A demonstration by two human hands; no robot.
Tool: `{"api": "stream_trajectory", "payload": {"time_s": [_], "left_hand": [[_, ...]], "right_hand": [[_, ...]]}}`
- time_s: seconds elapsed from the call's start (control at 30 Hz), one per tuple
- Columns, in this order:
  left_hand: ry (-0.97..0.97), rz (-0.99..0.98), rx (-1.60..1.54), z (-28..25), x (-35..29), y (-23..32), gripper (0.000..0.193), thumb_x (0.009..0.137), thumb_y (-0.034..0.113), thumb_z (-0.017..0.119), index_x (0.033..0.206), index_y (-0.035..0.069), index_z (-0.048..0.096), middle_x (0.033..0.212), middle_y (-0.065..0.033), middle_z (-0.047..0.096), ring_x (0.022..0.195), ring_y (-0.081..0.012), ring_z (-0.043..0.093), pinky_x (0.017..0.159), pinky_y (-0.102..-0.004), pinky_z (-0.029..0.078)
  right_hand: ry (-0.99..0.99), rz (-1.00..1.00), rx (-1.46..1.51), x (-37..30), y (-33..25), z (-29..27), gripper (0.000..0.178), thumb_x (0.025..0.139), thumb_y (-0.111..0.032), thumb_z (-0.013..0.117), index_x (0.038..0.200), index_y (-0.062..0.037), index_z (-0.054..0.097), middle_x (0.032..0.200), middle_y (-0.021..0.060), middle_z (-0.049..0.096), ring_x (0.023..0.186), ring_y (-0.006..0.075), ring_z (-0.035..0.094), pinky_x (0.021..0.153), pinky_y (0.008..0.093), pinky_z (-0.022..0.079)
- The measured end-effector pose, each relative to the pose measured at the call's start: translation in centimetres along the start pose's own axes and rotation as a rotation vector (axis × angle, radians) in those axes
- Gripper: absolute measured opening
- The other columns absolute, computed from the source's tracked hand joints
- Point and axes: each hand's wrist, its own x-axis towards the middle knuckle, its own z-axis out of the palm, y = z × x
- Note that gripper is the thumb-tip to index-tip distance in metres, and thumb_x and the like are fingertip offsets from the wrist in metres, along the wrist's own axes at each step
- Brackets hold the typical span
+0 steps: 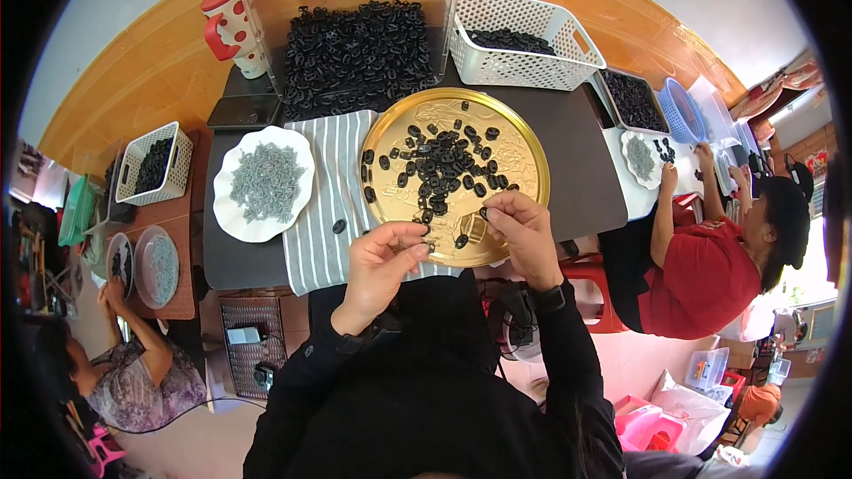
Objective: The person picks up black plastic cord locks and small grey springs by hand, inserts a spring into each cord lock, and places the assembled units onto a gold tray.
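My right hand (525, 232) pinches a small black oval piece (485, 212) between thumb and fingertips, over the near edge of a round gold tray (530, 137). To its left, my left hand (382, 266) is closed at the fingertips around something too small to make out. Many more black oval pieces (439, 159) with openings in them lie heaped and scattered on the tray. One loose black piece (339, 226) rests on the grey-and-white striped cloth (328, 155) beside it. A white scalloped plate (232, 220) of small greyish, see-through pieces (268, 180) stands at the left.
Behind the tray, a clear bin holds a black heap (359, 57). A white perforated basket (532, 71) stands to its right, a red-and-white tumbler (235, 26) and dark phone (244, 112) to its left. Co-workers sit at the right (710, 275) and left (146, 372).
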Motion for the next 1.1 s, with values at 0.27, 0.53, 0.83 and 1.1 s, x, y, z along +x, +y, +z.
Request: {"api": "stream_trajectory", "payload": {"time_s": [0.27,0.53,0.83,1.1], "left_hand": [[-0.002,-0.022,0.065,-0.4,-0.6,-0.2,0.023,0.086,-0.004,0.062,0.109,-0.002,0.062,0.09,-0.0052,0.066,0.079,-0.0084,0.06,0.063,-0.0209,0.048],[-0.028,-0.037,0.076,-0.7,-1.1,0.0,0.023,0.087,-0.004,0.06,0.109,-0.003,0.062,0.091,-0.0052,0.065,0.079,-0.008,0.06,0.064,-0.0206,0.048],[-0.088,-0.099,0.078,-0.7,-1.0,1.0,0.027,0.088,-0.003,0.058,0.116,-0.002,0.06,0.092,-0.0055,0.065,0.079,-0.0085,0.06,0.063,-0.021,0.048],[-0.096,-0.039,0.018,0.4,-1.2,0.6,0.034,0.086,-0.006,0.058,0.121,-0.003,0.057,0.086,-0.0046,0.064,0.075,-0.0079,0.057,0.063,-0.021,0.047]], "right_hand": [[0.093,-0.527,-1.259,0.7,-0.7,-0.5,0.011,0.081,-0.009,0.064,0.081,0.0024,0.064,0.074,0.0164,0.064,0.062,0.0293,0.06,0.058,0.0351,0.047],[0.181,-0.509,-1.041,1.2,-1.2,-2.6,0.009,0.08,-0.006,0.062,0.082,0.002,0.065,0.072,0.0171,0.062,0.065,0.0324,0.062,0.06,0.0359,0.048],[-0.023,-0.52,-1.197,0.1,-0.1,-1.7,0.014,0.074,-0.007,0.067,0.087,-0.0054,0.067,0.077,0.0136,0.053,0.072,0.0324,0.058,0.063,0.0398,0.048],[-0.098,-0.124,-0.127,-1.7,-0.4,3.5,0.006,0.085,0.002,0.061,0.091,0.0027,0.063,0.082,-0.0008,0.062,0.073,0.0037,0.055,0.064,0.0196,0.045]]}}
